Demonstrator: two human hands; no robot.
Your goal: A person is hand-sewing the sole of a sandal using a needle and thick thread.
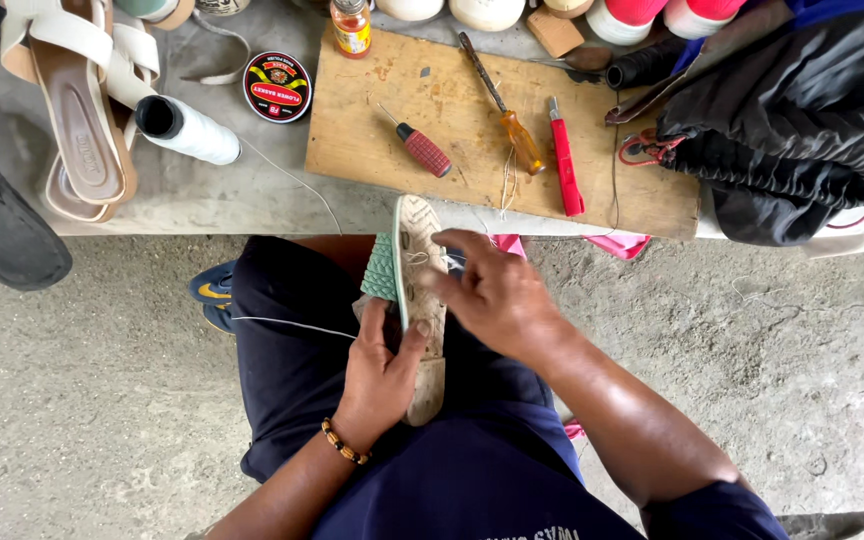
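Ahead of the hands, the near strip of the worn wooden board (452, 175) on the grey desk (212, 190) lies bare. Farther in, a red-handled awl (422, 148), an amber-handled screwdriver (512, 125) and a red-handled cutter (564, 160) block the way. A crumpled black cloth (792, 120) crowds the right, beige strappy sandals (82, 100) the left.

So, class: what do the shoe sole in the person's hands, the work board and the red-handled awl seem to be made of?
Sole: probably rubber, matte, with a moulded green tread and a worn off-white face.
Board: wood, unfinished and stained, grain showing.
Awl: thin shiny shaft, likely metal; ribbed red handle, probably plastic.
Left hand grips the sole; right hand rests on it.
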